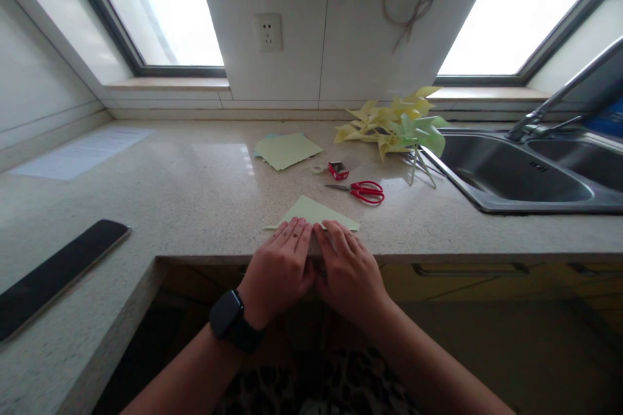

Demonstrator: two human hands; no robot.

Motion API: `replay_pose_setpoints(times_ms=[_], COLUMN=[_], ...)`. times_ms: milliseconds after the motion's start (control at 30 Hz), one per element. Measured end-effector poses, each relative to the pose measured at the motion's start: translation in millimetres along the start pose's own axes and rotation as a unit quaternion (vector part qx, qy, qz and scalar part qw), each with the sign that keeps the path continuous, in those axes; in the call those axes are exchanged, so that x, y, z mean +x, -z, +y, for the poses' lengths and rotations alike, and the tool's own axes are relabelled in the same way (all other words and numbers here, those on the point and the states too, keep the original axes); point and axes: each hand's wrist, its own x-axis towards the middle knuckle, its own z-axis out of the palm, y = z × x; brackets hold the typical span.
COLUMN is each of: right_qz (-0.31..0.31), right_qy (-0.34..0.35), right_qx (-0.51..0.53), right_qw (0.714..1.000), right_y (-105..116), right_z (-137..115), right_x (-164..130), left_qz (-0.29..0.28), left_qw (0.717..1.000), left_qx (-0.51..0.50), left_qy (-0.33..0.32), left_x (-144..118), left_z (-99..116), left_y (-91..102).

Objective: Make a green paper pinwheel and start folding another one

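A sheet of pale green paper [311, 209] lies on the counter near its front edge, one corner pointing away from me. Its near side looks rolled or folded into a narrow strip, with an end sticking out at the left. My left hand [280, 262] rests its outstretched fingers on the left part of that strip. Beside it, my right hand [350, 266] lays its fingers flat on the right part. The fingertips of both hands nearly meet at the middle. Both thumbs are lower, by the counter edge, and partly hidden. Red-handled scissors [367, 192] lie just beyond the paper.
Behind the scissors are a small red box [337, 170] and a tape roll [318, 170]. Further back sit stacked paper sheets [289, 150] and yellow and green paper pinwheels [389, 122]. A sink [487, 207] is at the right, a dark flat slab [63, 272] at the left.
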Motion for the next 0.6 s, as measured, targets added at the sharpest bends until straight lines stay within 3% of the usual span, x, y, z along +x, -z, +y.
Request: replay_pose_setpoints(times_ms=[600], right_qz=[-0.035], right_qy=[0.022], right_qx=[0.010], right_qw=[0.999], right_y=[12.3], right_z=[7.2], right_x=[12.0], left_qz=[-0.003], left_qw=[1.000], left_qx=[-0.006], left_qy=[-0.018], left_x=[6.0], left_z=[-7.6], left_y=[2.1])
